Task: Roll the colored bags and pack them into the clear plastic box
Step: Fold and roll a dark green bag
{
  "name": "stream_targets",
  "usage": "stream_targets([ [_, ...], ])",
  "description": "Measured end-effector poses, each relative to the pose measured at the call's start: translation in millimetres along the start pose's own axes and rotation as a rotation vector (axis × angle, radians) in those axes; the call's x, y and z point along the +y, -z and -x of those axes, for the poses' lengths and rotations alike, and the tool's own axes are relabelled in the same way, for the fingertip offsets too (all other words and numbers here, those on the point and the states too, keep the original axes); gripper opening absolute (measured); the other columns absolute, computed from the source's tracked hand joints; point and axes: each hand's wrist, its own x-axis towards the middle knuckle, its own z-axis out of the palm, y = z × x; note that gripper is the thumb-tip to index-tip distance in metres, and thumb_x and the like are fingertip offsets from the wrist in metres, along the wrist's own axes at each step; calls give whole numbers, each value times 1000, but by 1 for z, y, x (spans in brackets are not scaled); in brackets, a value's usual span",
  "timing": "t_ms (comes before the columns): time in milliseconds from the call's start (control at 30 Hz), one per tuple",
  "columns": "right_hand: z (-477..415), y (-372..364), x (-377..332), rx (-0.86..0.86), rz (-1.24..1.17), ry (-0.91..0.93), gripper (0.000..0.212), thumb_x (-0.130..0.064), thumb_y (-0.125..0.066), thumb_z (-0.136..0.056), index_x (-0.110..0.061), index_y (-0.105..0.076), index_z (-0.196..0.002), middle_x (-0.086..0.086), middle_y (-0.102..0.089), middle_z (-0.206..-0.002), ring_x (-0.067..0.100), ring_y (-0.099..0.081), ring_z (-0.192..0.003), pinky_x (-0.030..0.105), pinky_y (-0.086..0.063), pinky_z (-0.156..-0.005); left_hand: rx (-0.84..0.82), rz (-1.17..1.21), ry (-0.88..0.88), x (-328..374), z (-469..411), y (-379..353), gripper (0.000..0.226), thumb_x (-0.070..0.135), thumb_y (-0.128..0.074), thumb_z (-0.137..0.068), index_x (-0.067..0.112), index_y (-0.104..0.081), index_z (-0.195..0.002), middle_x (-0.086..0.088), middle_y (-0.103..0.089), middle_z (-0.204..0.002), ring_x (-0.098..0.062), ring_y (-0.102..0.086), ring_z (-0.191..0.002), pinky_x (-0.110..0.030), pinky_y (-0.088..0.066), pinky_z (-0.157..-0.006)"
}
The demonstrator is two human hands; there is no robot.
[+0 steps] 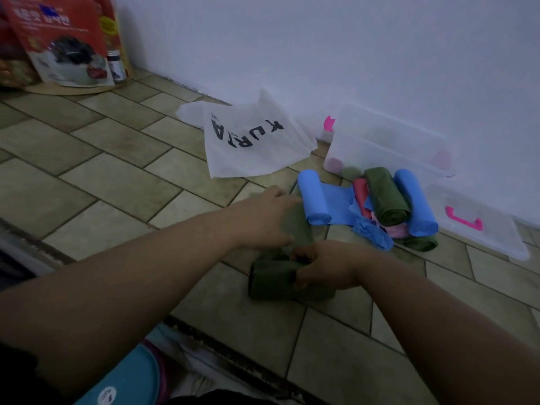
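A dark green bag (271,283) lies on the tiled floor, partly rolled at its near end. My right hand (324,266) grips the rolled part with curled fingers. My left hand (263,219) lies flat on the bag's unrolled strip, fingers straight. Beyond them sits a pile of rolled bags: a blue roll (315,200) with a loose tail, a green roll (385,195), another blue roll (416,201), red and pink ones beneath. The clear plastic box (380,147) with pink latches stands against the wall; a couple of rolls show through its front.
The box's clear lid (479,220) with a pink handle lies flat at the right by the wall. A white bag with black letters (248,138) lies left of the box. Red food packages (58,39) and a small jar stand far left.
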Motion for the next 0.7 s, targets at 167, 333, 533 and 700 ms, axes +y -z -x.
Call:
stream_targets([
  [167, 0, -4, 1, 4, -24, 7, 43, -40, -60, -81, -32, -54, -123, -2, -56, -108, 18, -53, -96, 34, -43, -80, -144, 24, 87, 15, 52, -25, 57, 46, -70, -76, 33, -42, -123, 5, -53, -124, -15, -53, -104, -29, -41, -76],
  [333, 5, -16, 3, 187, -82, 120, 41, -36, -65, -79, -34, -53, -118, -7, -52, -113, 14, -52, -103, 33, -45, -88, -162, 45, 155, 5, 59, -30, 35, 40, -64, -83, 31, -46, -111, 1, -57, -114, -17, -53, -96, -29, -38, -74],
  [533, 5, -27, 9, 269, -109, 61, 18, -44, -54, -89, -37, -57, -105, -10, -60, -106, 13, -55, -99, 39, -43, -92, -137, -246, 79, -3, 49, -21, 43, 53, -50, -86, 39, -47, -126, 6, -50, -120, -16, -46, -109, -36, -30, -83],
  [700, -1, -29, 3, 386, 80, 24, 27, -45, -41, -95, -31, -56, -113, -1, -51, -106, 18, -49, -103, 43, -40, -92, -36, -100, -22, 8, 50, -38, 56, 58, -69, -68, 33, -42, -111, 8, -44, -113, -11, -44, -98, -28, -36, -74],
])
